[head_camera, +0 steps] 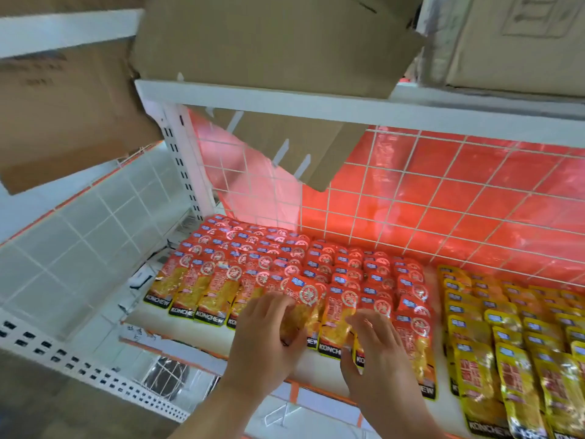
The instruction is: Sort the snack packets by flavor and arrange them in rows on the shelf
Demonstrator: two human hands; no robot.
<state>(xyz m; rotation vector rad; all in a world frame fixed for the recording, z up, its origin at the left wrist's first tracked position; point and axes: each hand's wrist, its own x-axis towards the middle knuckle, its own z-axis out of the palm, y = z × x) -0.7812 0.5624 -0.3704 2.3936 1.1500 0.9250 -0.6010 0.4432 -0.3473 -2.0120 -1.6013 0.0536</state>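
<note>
Red-topped snack packets [253, 264] lie in overlapping rows across the left and middle of the white shelf [202, 340]. Yellow-topped packets [506, 337] fill rows at the right. My left hand [269, 340] grips a red packet [304, 308] at the front of the rows, fingers curled over its lower half. My right hand [373, 350] rests with spread fingers on the front red packets [335, 324] just to the right, pressing them flat.
A white wire grid [411, 198] with a red backing closes the shelf's rear. Cardboard boxes [269, 39] sit on the upper shelf, one flap hanging down. A neighbouring white shelf [63, 248] stands at left. An orange strip lines the front edge.
</note>
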